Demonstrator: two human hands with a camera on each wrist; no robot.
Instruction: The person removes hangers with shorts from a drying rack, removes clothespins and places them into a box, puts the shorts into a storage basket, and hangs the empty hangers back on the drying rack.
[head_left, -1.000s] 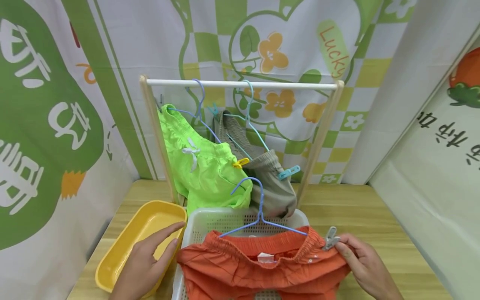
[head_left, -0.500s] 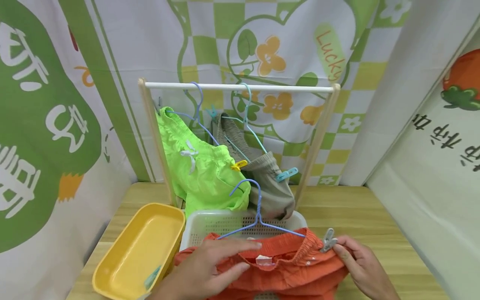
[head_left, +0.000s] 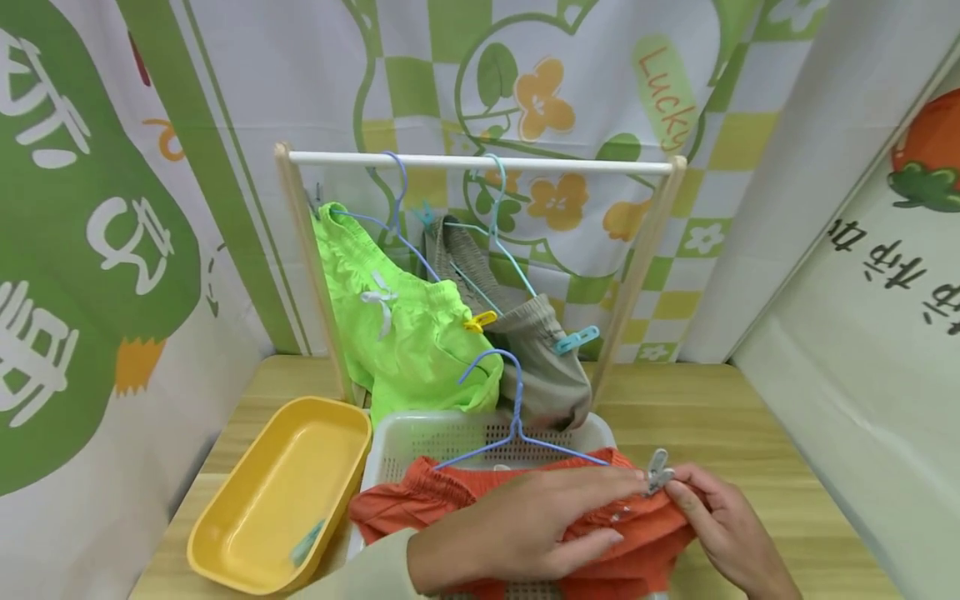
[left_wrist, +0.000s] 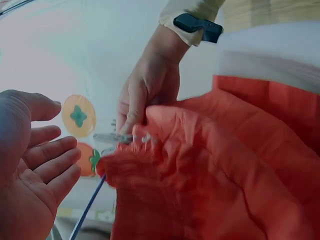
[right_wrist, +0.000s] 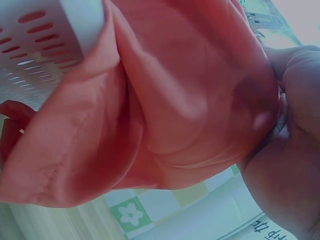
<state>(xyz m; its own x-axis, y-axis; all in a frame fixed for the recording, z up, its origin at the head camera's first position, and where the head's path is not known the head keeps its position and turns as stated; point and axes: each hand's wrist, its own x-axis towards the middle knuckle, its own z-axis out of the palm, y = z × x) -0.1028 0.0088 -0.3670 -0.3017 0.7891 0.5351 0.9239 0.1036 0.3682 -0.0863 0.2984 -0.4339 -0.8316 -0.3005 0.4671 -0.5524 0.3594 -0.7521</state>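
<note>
Orange-red shorts (head_left: 652, 537) with an elastic waist lie over a white perforated basket (head_left: 420, 427). A purple-blue hanger (head_left: 517, 400) sits inside the waistband, its hook upward. At the waistband's right corner is a grey clothespin (head_left: 658, 473). My right hand (head_left: 731, 533) pinches the shorts' corner right at this clothespin; the right wrist view shows the shorts' cloth (right_wrist: 185, 100) against the fingers. My left hand (head_left: 525, 521) reaches across the shorts with fingers extended, fingertips close to the clothespin. In the left wrist view that left hand (left_wrist: 37, 175) is empty, palm showing.
Behind the basket stands a rack with a white rail (head_left: 585, 165). Bright green shorts (head_left: 405, 333) with a yellow clothespin (head_left: 480, 322) and grey-brown shorts (head_left: 540, 358) with a blue clothespin (head_left: 577, 340) hang there. A yellow tub (head_left: 277, 483) at left holds a pale green clothespin (head_left: 307, 542).
My left hand has moved right from over the yellow tub, across the shorts, to beside the grey clothespin. My right hand has stayed at the shorts' corner.
</note>
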